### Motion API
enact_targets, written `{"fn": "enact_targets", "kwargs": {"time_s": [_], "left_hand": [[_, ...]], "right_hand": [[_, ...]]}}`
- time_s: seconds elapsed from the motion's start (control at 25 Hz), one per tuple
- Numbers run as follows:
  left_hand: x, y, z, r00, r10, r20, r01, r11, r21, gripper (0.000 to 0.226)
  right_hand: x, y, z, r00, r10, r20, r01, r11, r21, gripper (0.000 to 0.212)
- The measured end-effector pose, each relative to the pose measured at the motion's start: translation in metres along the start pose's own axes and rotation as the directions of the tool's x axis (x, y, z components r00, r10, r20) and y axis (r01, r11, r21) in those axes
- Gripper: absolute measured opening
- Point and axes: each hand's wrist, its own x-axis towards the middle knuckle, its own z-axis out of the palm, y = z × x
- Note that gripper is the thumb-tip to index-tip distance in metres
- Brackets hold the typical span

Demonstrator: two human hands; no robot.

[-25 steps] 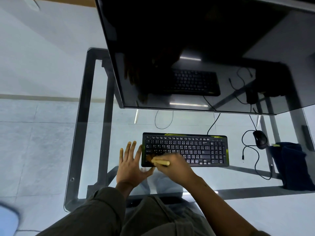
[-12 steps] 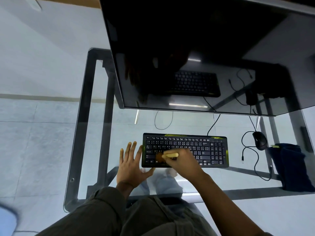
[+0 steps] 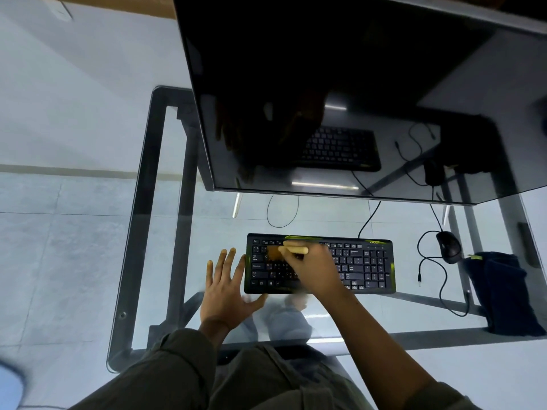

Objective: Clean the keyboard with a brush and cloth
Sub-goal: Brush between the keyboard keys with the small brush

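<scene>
right hand [image 3: 313,270] gripping brush [image 3: 291,250], bristles on upper-left keys | left hand [image 3: 226,287] flat, fingers spread, beside keyboard [image 3: 364,266] on glass desk [image 3: 207,226] (probably bracing it) | cloth [image 3: 500,288] waiting far right

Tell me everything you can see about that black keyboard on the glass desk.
The keyboard is a flat, black, plastic-looking full-size board with a number pad at its right end and yellow-green trim along its top and right edges. It lies flat on the glass desk, below the dark monitor. A black cable runs from its top edge. The right hand holds a brush over its upper-left keys; the left hand rests open beside its left end.
</scene>
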Motion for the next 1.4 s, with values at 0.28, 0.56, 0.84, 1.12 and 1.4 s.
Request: {"fn": "enact_targets", "kwargs": {"time_s": [0.28,0.56,0.84,1.12,1.4], "left_hand": [[0.0,0.001,-0.001,1.0,-0.004,0.003,0.004,1.0,0.008,0.104],[0.0,0.0,-0.001,1.0,-0.001,-0.002,0.001,1.0,-0.001,0.104],[0.001,0.0,0.001,1.0,-0.001,-0.007,0.001,1.0,-0.01,0.105],[0.001,0.002,-0.003,1.0,0.0,0.0,0.0,1.0,-0.006,0.104],[0.0,0.0,0.0,1.0,-0.008,0.0,0.008,1.0,-0.005,0.105]], "right_hand": [[0.008,-0.013,0.009,0.998,-0.055,0.033,0.056,0.998,-0.027,0.026],[0.004,-0.007,0.004,0.997,-0.027,-0.067,0.022,0.997,-0.076,0.019],[-0.001,0.001,-0.002,0.999,-0.018,-0.051,0.014,0.997,-0.073,0.024],[-0.006,0.007,-0.007,0.995,0.04,-0.09,-0.048,0.995,-0.085,0.023],[-0.009,0.001,-0.003,0.996,0.0,-0.088,-0.007,0.996,-0.084,0.023]]}}
